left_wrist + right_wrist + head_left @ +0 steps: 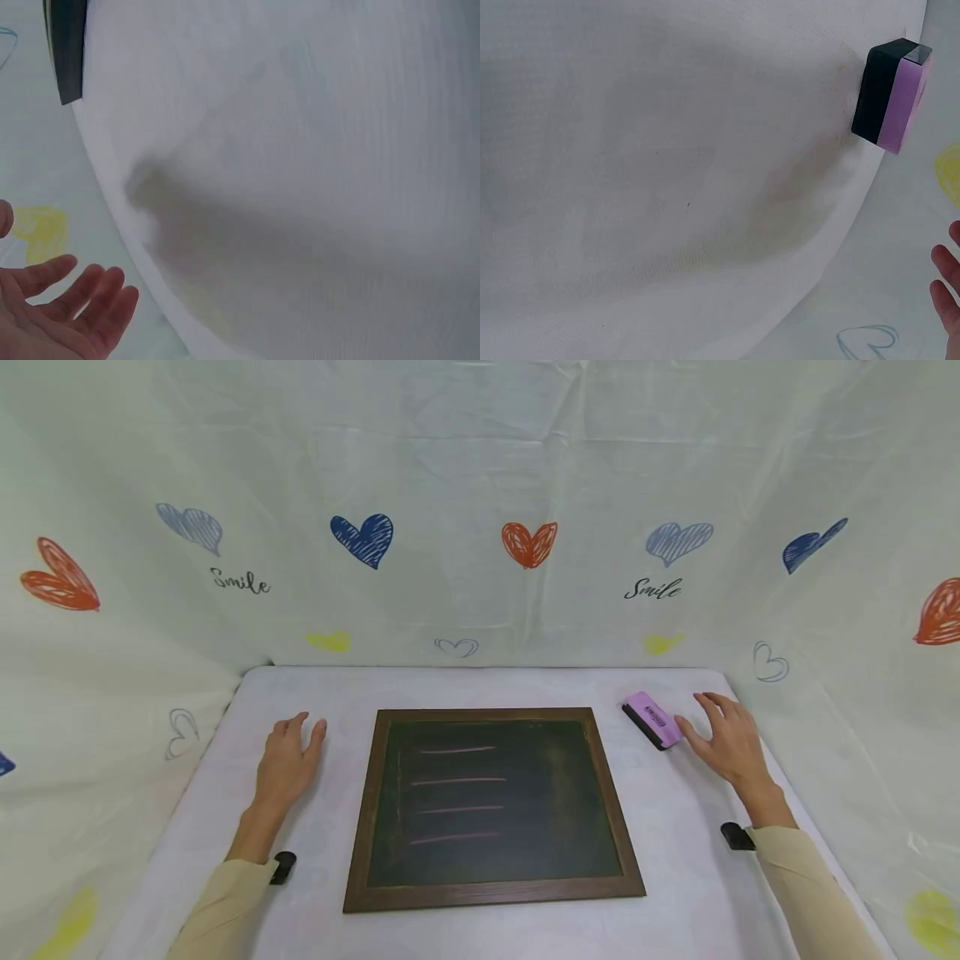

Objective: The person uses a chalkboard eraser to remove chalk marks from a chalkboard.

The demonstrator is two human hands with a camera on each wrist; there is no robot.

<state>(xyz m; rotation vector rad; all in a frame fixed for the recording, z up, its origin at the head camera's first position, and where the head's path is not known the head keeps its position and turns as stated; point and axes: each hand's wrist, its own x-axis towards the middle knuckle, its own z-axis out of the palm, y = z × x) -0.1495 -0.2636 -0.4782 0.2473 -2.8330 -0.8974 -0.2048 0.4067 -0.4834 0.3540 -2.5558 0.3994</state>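
Both hands lie flat and open on the table, holding nothing.

Right hand (726,739) has loose fingers; its thumb is just beside the purple eraser (652,720), maybe touching. Tiny writing on the eraser is too small to read. Left hand (288,760) rests near the chalkboard (491,806), which shows four faint pink lines. Farther back, the curtain (480,485) says "Smile" twice.

Bright even light, soft faint shadows; head view bowed at edges, wrist views blurred.

Both wrist views cut the hands (60,315) off; the eraser (652,720) label is unreadable.
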